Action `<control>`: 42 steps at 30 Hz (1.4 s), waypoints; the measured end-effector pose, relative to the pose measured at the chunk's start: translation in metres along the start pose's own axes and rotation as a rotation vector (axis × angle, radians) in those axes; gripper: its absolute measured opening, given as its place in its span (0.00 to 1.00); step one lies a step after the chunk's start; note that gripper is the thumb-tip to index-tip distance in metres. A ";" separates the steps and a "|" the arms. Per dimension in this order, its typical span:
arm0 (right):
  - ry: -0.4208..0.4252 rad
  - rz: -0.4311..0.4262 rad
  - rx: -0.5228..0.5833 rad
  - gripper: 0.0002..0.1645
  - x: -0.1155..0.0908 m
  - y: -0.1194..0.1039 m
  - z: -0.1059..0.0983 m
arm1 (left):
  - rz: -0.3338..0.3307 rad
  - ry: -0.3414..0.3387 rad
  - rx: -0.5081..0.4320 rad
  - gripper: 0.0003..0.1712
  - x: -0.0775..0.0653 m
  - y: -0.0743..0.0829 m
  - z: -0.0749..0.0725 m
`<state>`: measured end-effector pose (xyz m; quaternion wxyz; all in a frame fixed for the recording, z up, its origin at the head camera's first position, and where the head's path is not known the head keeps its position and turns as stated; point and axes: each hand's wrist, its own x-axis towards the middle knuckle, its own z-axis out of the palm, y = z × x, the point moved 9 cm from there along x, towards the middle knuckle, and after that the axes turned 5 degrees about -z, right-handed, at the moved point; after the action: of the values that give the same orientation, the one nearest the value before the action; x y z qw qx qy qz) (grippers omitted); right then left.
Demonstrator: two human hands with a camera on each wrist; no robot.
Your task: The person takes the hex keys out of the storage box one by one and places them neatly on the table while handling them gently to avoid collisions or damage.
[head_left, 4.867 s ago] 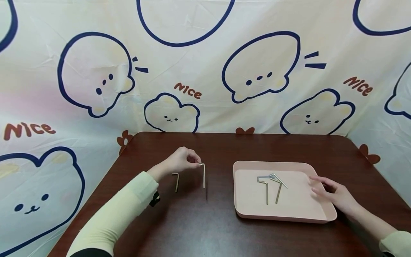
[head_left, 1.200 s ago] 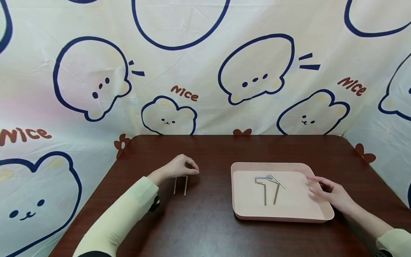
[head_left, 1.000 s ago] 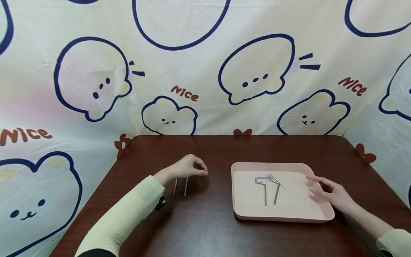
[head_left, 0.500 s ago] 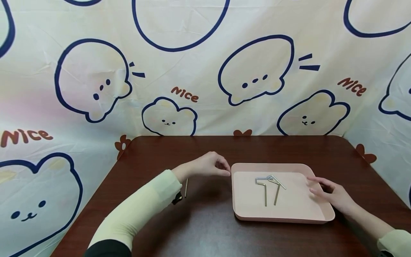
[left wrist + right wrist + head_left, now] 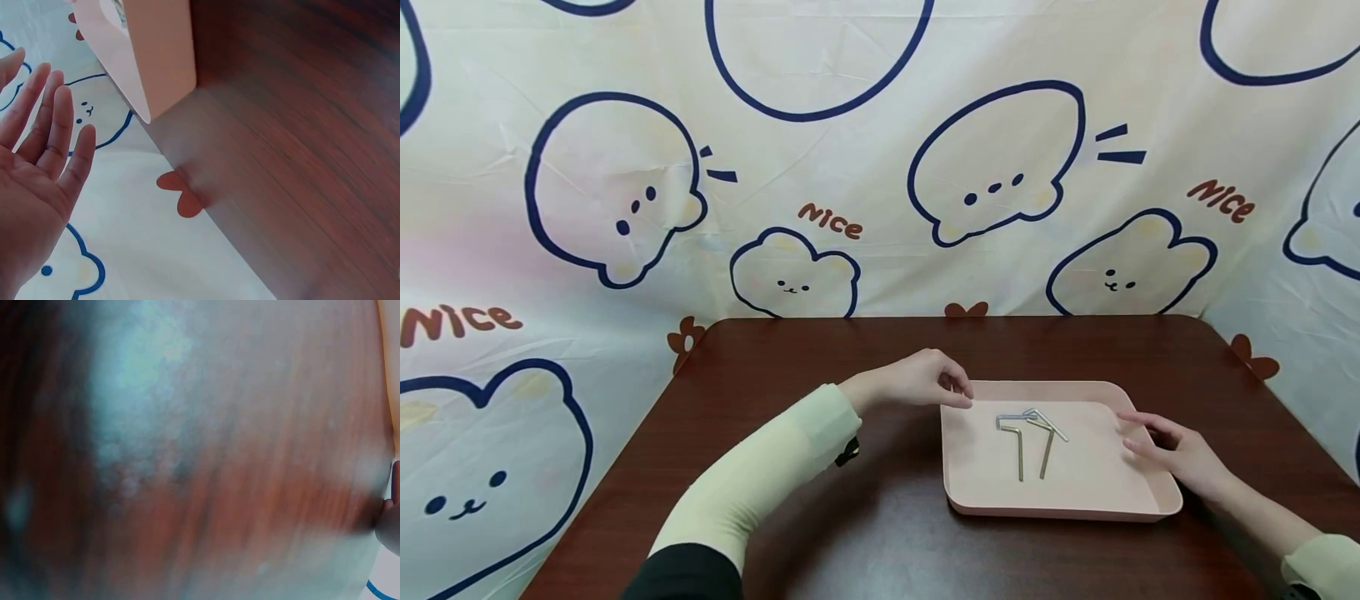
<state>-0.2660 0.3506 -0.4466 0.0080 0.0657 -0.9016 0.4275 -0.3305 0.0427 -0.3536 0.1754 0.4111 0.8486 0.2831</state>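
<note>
A pink tray (image 5: 1097, 487) stands on the table's right half. Inside it lie several L-shaped hex keys, such as a brassy hex key (image 5: 1020, 457) and a silver one (image 5: 1011, 417), some crossing each other. My left hand (image 5: 925, 379) hovers by the tray's back left corner, holding nothing. In the left wrist view its fingers (image 5: 61, 128) are spread and relaxed beside the tray's wall (image 5: 164, 56). My right hand (image 5: 1187, 454) rests on the tray's right rim with loosely extended fingers. In the right wrist view only a sliver of it shows.
The dark brown wooden table (image 5: 985, 558) has a glossy patch near the front. Behind it hangs a cloth (image 5: 887, 167) printed with cartoon bears. My left sleeve (image 5: 767, 458) crosses the table's left side and covers the spot where two hex keys lay earlier.
After setting a hex key down beside another on the left of the table, my left hand has moved right to the tray's corner, nothing in it. My right hand has stayed on the rim.
</note>
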 end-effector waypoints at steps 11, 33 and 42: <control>0.000 0.004 -0.002 0.35 0.000 0.001 0.000 | 0.010 -0.004 0.023 0.06 0.026 0.010 0.009; -0.012 0.008 0.022 0.35 0.001 0.001 -0.002 | -0.038 -0.077 0.075 0.14 0.060 0.014 0.046; -0.012 0.014 0.016 0.35 0.000 0.002 -0.002 | -0.066 -0.037 0.026 0.16 0.064 0.003 0.054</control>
<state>-0.2665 0.3534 -0.4471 -0.0012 0.0619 -0.8986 0.4344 -0.3388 0.1136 -0.3977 0.1947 0.3902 0.8620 0.2584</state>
